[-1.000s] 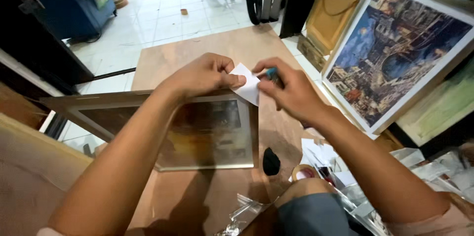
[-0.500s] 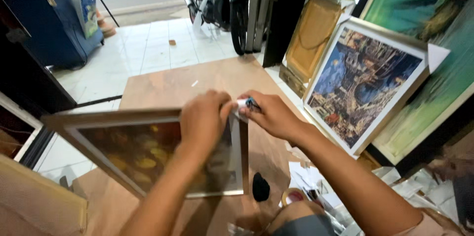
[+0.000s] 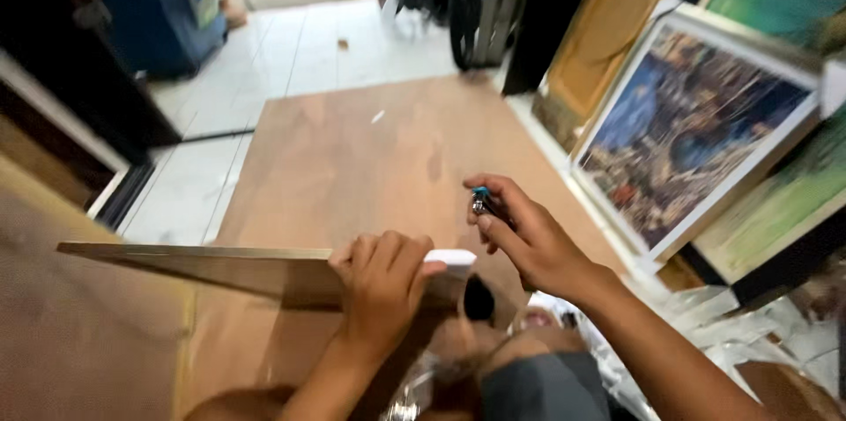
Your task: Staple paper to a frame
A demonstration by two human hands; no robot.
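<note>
Left hand (image 3: 383,284) fingers clamp frame (image 3: 220,269) edge and white pad (image 3: 451,258); right hand (image 3: 520,232) pinches small blue-tipped tool (image 3: 480,201). Best keep frame steady on counter (image 3: 352,157).

Gold-framed picture (image 3: 229,271) tilted edge-on, white paper (image 3: 451,257) at corner, small blue-tipped tool (image 3: 481,201)

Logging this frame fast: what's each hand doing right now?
Left hand: closed on the top edge of the picture frame.
Right hand: closed, holding a small blue-tipped tool.
</note>
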